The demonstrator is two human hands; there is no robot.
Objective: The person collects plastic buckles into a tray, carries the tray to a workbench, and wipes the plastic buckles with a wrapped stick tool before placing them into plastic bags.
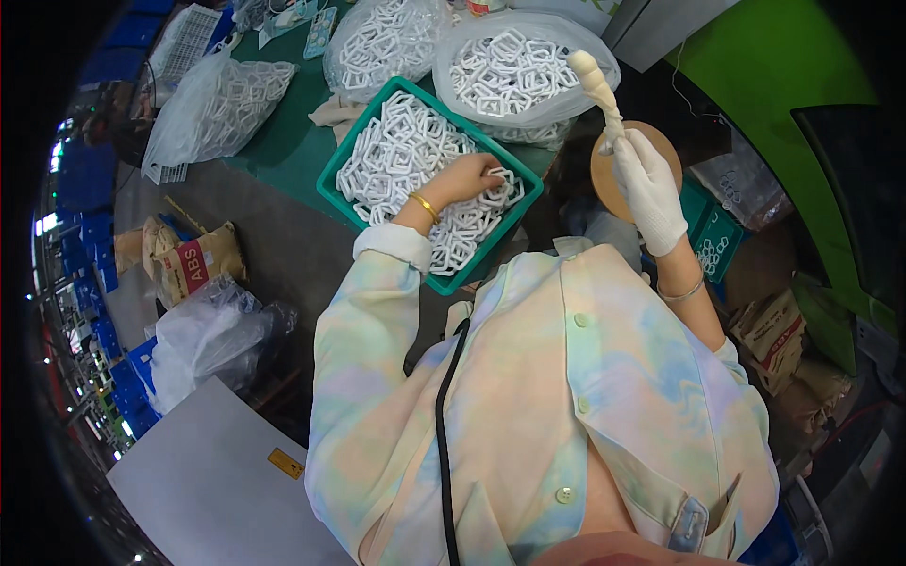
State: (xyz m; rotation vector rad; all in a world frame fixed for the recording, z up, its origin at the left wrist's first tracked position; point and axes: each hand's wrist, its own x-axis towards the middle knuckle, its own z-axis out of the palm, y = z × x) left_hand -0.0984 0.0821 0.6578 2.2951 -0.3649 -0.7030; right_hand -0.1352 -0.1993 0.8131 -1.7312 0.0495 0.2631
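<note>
My left hand (469, 177) is bare, with a gold bangle at the wrist, and reaches into a green plastic crate (332, 181) full of white square plastic buckles (406, 151); its fingers are closed on several of them. My right hand (649, 189) wears a white glove and is raised above the crate's right side. It grips the lower end of a white twisted cloth-like piece (598, 87) that sticks up from the fist. A round wooden disc (604, 174) lies behind that hand.
Clear bags of the same white buckles sit beyond the crate (519, 71), (382, 38) and at the left (222, 104). A brown sack (193, 264) and a crumpled plastic bag (212, 335) lie on the floor at left. A small green basket (717, 241) and cartons (769, 330) stand at right.
</note>
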